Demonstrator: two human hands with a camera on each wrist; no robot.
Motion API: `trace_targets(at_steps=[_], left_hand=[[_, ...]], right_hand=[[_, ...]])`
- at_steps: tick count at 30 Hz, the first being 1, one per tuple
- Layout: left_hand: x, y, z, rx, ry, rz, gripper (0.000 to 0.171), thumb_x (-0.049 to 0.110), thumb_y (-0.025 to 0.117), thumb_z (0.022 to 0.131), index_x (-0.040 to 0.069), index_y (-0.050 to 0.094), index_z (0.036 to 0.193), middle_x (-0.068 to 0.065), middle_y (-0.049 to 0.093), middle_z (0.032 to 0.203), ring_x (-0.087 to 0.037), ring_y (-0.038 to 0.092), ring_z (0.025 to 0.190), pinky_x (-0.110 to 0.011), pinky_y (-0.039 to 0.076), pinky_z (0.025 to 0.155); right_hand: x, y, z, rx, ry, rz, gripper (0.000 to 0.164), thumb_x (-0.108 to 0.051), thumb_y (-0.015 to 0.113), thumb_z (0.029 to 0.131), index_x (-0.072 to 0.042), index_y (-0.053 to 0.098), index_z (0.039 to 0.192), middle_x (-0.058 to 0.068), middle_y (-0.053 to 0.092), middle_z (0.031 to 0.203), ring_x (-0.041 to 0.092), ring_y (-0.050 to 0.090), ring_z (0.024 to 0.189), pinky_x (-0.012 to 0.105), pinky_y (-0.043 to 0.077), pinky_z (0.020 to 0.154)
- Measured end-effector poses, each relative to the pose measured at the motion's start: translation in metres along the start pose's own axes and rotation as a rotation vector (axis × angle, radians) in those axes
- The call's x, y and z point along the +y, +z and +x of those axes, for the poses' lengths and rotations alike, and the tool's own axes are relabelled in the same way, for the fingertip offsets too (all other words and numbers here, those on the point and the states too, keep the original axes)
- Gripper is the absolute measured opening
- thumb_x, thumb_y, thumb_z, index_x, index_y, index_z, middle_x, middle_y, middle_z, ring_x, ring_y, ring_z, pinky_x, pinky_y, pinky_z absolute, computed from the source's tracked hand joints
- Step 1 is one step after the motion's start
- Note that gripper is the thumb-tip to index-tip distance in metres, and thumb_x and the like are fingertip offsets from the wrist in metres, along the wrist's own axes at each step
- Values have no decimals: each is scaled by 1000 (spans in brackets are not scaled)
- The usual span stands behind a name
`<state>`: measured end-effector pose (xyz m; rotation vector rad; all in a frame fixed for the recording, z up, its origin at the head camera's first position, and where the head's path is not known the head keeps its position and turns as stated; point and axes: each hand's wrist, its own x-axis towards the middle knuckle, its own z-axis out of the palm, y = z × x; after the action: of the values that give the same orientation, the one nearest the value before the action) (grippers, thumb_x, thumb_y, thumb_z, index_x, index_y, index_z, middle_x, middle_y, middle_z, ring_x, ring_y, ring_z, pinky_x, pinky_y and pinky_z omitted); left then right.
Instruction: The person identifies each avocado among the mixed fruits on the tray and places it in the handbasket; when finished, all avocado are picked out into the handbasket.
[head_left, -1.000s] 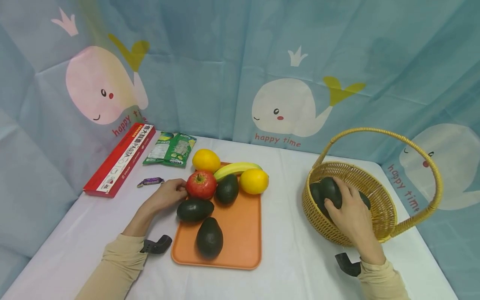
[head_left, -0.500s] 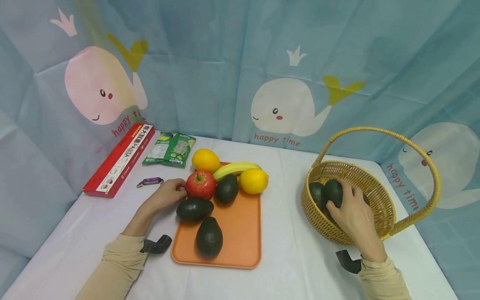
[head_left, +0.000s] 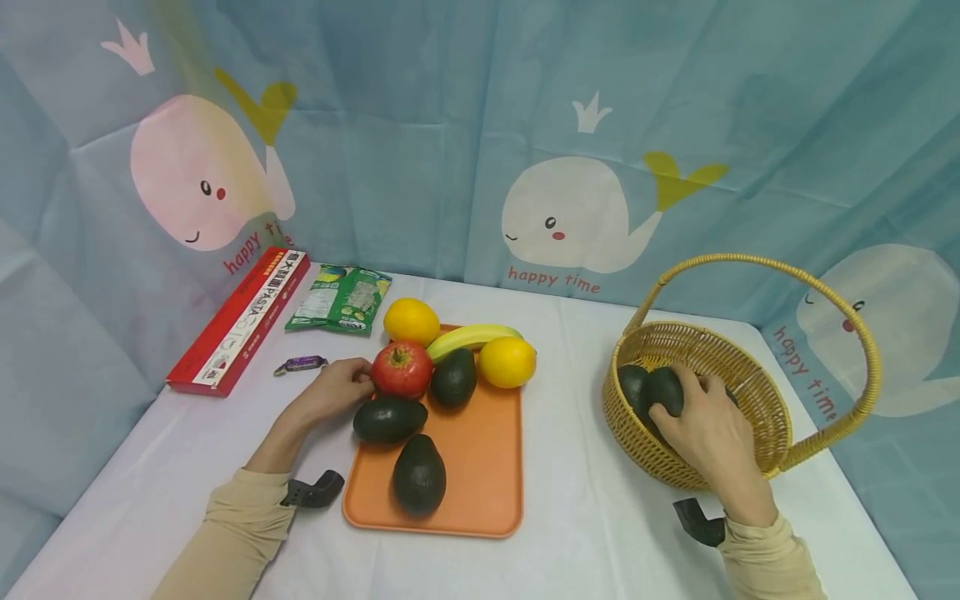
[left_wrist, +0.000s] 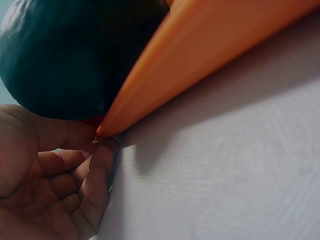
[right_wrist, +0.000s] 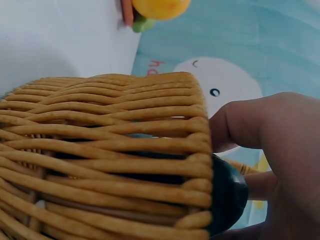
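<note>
- Our right hand [head_left: 708, 425] grips an avocado [head_left: 663, 393] inside the basket [head_left: 626, 446], by its left rim; the basket stands near the table's [head_left: 570, 500] far right corner.
- We cannot tell whether the fruit touches the basket's floor, so we should feel for support before loosening any finger.
- A second avocado [head_left: 632, 383] lies just beside it, toward the left rim; slow, small moves should spare both a knock.
- The skin looks smooth and may slip, so wrapped fingers should serve us better than a tip pinch.
- We do well to mind the rim with our knuckles and pass on the near side of the handle [head_left: 750, 258].
- Our left hand [head_left: 341, 385] pinches the tray's [head_left: 480, 467] left edge, toward the far left corner; a tug there could roll the pomegranate [head_left: 402, 370].
</note>
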<state>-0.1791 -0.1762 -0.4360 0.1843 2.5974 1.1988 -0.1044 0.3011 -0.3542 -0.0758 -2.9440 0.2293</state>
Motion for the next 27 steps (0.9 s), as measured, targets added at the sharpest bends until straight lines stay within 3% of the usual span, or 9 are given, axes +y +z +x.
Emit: trace_targets(at_steps=[7,17,23,27], left_hand=[[-1,0,0,11,19,15,23,10,55,88,-5,63,104,-9,63,81,-18,52,76,-29,42,71],[-1,-1,-1,4,15,12,24,11,55,90,-5,63,105,-9,64,83,-18,53,77,-29,43,72],[-1,-1,-1,12,21,9,23,10,56,89,-6,63,105,-9,63,82,-17,52,76,-29,43,71],[-1,0,-1,4,19,5,24,11,56,89,-6,63,106,-9,64,82,-17,53,76,-29,43,71]], right_hand=[[-2,-5,0,-46,-8,-47,61,-34,60,83,-3,52,135,31,51,114,34,56,68,38,39,50],[-5,-8,2,-190,22,-43,64,-40,55,87,-2,47,138,31,55,124,45,61,90,49,47,61],[-7,-3,3,-217,40,55,62,-38,59,85,0,44,132,21,65,103,27,58,67,37,41,51],[-7,2,4,-226,47,100,58,-35,59,86,0,42,129,13,63,86,20,50,56,32,36,47]])
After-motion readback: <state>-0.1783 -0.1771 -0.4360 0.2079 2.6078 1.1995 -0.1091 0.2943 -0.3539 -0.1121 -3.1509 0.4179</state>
